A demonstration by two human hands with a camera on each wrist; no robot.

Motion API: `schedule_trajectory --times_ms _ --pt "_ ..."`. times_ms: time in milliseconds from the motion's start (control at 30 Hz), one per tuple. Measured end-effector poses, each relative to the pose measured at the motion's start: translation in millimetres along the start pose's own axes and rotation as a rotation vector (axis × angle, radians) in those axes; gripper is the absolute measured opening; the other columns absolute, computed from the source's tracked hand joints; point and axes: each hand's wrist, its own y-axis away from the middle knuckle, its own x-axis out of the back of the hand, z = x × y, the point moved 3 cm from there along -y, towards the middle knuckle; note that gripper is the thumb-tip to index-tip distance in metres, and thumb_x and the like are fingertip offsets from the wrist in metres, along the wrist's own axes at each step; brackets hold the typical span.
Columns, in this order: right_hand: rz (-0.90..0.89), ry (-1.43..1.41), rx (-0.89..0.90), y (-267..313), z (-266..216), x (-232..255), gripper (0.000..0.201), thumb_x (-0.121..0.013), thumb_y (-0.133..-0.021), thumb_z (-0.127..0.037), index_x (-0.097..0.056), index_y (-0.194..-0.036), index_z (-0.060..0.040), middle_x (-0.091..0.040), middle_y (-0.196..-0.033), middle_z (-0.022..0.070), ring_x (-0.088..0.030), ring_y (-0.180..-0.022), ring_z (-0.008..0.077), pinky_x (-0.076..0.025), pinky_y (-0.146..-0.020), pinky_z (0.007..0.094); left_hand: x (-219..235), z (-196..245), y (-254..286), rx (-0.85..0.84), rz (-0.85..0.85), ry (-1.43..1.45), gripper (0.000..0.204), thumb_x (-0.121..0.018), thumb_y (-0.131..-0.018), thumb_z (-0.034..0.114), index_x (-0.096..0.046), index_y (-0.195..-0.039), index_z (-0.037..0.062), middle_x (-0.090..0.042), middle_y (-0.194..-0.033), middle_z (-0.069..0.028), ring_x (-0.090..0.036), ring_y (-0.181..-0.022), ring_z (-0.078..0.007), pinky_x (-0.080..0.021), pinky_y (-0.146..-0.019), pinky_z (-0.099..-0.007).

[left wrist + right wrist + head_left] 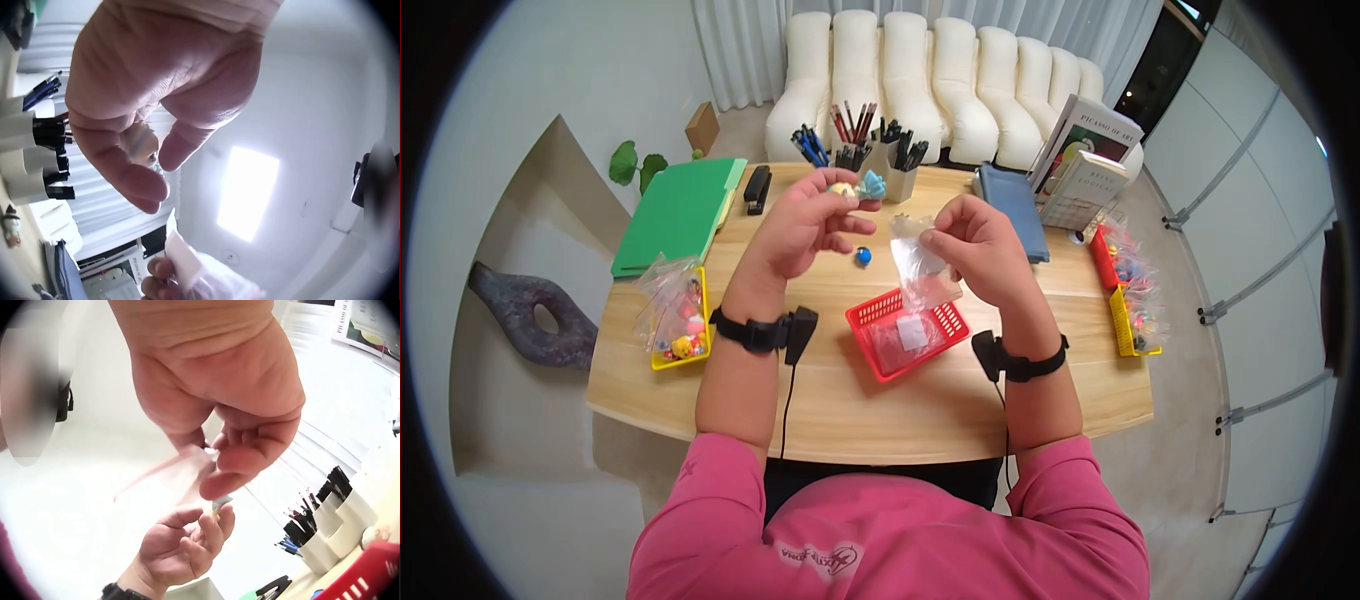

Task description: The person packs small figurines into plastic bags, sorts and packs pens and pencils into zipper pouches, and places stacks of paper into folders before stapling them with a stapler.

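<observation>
"What do we have in our left hand point(805, 222)?"

"We pinch a small cream-and-pale-blue toy point(843, 189) between thumb and fingers. The gap is narrow, just the toy's width, and the other fingers bend loosely below it."

"And which way does it lie?"

"Its long axis runs roughly sideways, the pale blue end pointing toward our right hand point(985, 250). That end sticks out past our fingertips, so we see it best from the head view; our fingers hide part of the cream end."

"How does our right hand grip?"

"Tightly: thumb and fingertips close on the edge of a clear, thin plastic bag point(915, 262). The bag hangs from that pinch on the side facing the toy, so our right hand is the nearer one to it. Toy and bag are apart, with the bag's upper edge a little nearer to us than the toy. We cannot tell whether its mouth is parted."

"What lies beyond?"

"A small, glossy blue round piece point(863, 256) sits on the pale wooden table point(830, 405), between our hands. Nearer our body is a red slotted plastic basket point(949, 318), holding clear bags point(888, 345) and a white paper slip point(912, 332)."
</observation>
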Motion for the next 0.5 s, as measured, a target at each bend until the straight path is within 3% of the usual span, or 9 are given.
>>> schedule_trajectory --times_ms 33,100,133,267,367,400,500 --pt "0.009 0.009 0.012 -1.7 0.2 0.2 0.022 -0.078 -0.096 -0.008 -0.061 -0.107 -0.0010 -0.073 -0.086 0.0049 -0.073 -0.076 0.0126 -0.049 -0.052 0.0260 -5.0 -1.2 0.3 -0.012 -0.012 -0.002 0.026 -0.065 -0.104 0.014 -0.060 -0.129 0.0122 -0.076 -0.123 -0.0104 -0.077 -0.094 -0.0158 -0.056 -0.061 -0.0236" --pt "0.143 -0.298 0.099 -3.7 -1.5 3.8 0.037 -0.076 -0.095 -0.003 -0.053 -0.125 -0.0024 -0.073 -0.090 0.0066 -0.074 -0.073 0.0150 -0.047 -0.048 0.0241 -14.4 -4.8 -1.0 -0.009 0.028 0.115 0.023 -0.064 -0.105 0.013 -0.058 -0.127 0.0130 -0.073 -0.121 -0.0103 -0.074 -0.088 -0.0139 -0.052 -0.056 -0.0237" --pt "0.145 -0.334 0.095 -6.6 1.2 8.4 0.059 -0.075 -0.095 0.000 -0.043 -0.144 -0.0013 -0.074 -0.097 0.0102 -0.075 -0.078 0.0181 -0.050 -0.049 0.0247 -20.0 -7.5 -2.6 -0.007 0.060 0.152 0.019 -0.062 -0.107 0.014 -0.056 -0.125 0.0135 -0.071 -0.116 -0.0084 -0.068 -0.081 -0.0113 -0.049 -0.052 -0.0239" --pt "0.207 -0.473 0.167 -4.0 0.1 11.6 0.077 -0.076 -0.096 0.000 -0.036 -0.162 -0.0010 -0.073 -0.110 0.0156 -0.077 -0.089 0.0216 -0.058 -0.054 0.0278 -31.5 -19.9 -6.7 -0.049 0.050 0.110 0.014 -0.059 -0.111 0.019 -0.057 -0.124 0.0140 -0.069 -0.110 -0.0066 -0.063 -0.076 -0.0074 -0.048 -0.051 -0.0210" --pt "0.262 -0.658 0.126 -6.2 2.7 15.1 0.062 -0.076 -0.096 -0.002 -0.049 -0.153 -0.0013 -0.074 -0.112 0.0144 -0.078 -0.090 0.0220 -0.061 -0.056 0.0295 -45.8 -14.1 1.1 -0.098 0.153 -0.110 0.013 -0.059 -0.112 0.020 -0.060 -0.123 0.0134 -0.069 -0.109 -0.0044 -0.063 -0.077 -0.0067 -0.048 -0.052 -0.0197" --pt "0.296 -0.654 0.130 -3.1 0.3 15.0 0.045 -0.077 -0.097 -0.003 -0.059 -0.139 -0.0002 -0.074 -0.115 0.0140 -0.078 -0.093 0.0228 -0.064 -0.059 0.0320 -49.0 -13.0 3.6 -0.120 0.148 -0.153 0.013 -0.060 -0.112 0.018 -0.065 -0.121 0.0118 -0.068 -0.111 -0.0018 -0.064 -0.080 -0.0067 -0.049 -0.052 -0.0187" --pt "0.305 -0.679 0.140 -4.2 2.3 9.6 0.034 -0.075 -0.099 -0.005 -0.060 -0.129 0.0004 -0.073 -0.115 0.0140 -0.078 -0.096 0.0231 -0.067 -0.063 0.0340 -51.9 -14.3 6.7 -0.151 0.150 -0.210 0.013 -0.061 -0.111 0.016 -0.071 -0.118 0.0108 -0.068 -0.111 -0.0001 -0.065 -0.084 -0.0069 -0.049 -0.052 -0.0188"
